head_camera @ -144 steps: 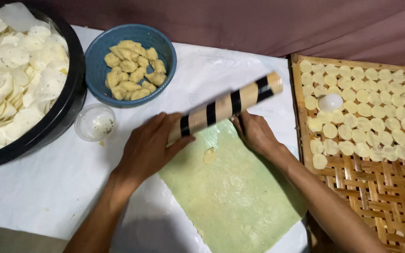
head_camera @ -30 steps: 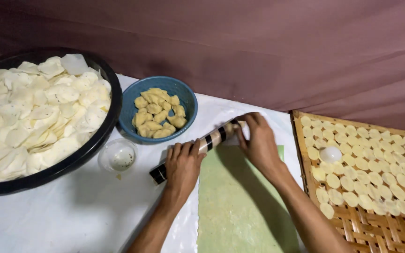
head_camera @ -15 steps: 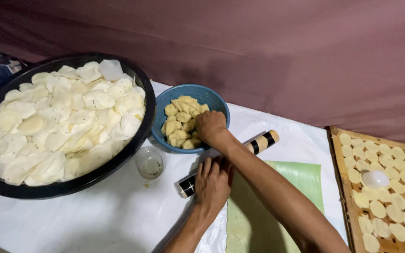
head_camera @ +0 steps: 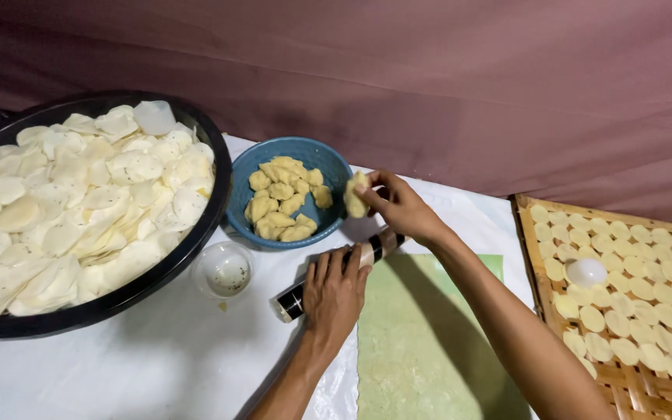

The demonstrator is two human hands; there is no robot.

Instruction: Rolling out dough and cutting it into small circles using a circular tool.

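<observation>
Here the right hand (head_camera: 400,204) pinches a dough lump (head_camera: 355,194) just right of the blue bowl (head_camera: 244,180), near frame centre. The left hand (head_camera: 334,294) lies flat, fingers spread, on the striped rolling pin (head_camera: 297,297) at the green mat's (head_camera: 421,350) upper left edge.

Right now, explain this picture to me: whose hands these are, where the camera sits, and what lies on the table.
One camera, worn on a person's head, looks down at their bare hands. The left hand rests on a black-and-cream striped rolling pin at the top edge of a pale green mat. The right hand holds a yellowish dough lump beside the blue bowl of such lumps. Left: a black basin of thin pale discs, a small clear cup. Right: a woven bamboo tray of small rounds.
</observation>
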